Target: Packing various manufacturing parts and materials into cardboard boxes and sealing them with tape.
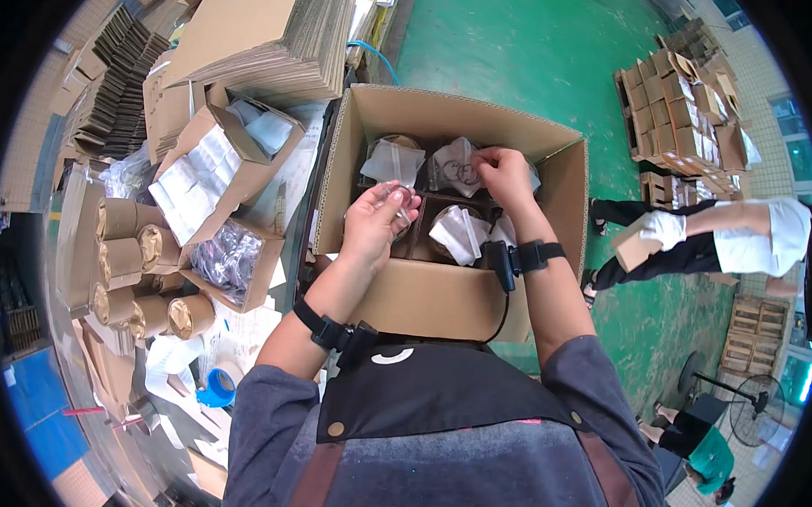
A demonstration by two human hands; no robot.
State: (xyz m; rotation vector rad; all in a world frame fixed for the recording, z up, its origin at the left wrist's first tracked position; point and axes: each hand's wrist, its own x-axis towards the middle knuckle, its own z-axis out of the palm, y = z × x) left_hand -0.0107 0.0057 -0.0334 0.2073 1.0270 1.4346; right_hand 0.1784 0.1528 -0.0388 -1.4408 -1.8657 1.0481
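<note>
An open cardboard box (449,295) stands in front of me, split by cardboard dividers (423,225) into compartments. Over its near left part, my left hand (376,221) is closed on a small clear plastic bag (403,196); what the bag contains is hard to make out. My right hand (509,178) reaches into the far right part with thumb and forefinger pinched at a clear bag of dark rings (461,169). Packets of white paper lie on round items in the compartments, one at the far left (393,162), another at the near right (460,235).
Left of the box, a table carries a carton with folded papers (194,185), a carton of small clear bags (229,261), brown paper-wrapped rolls (149,316), blue tape (217,388) and stacked cardboard (252,38). To the right, a person holds a small box (641,244) near loaded pallets (684,111).
</note>
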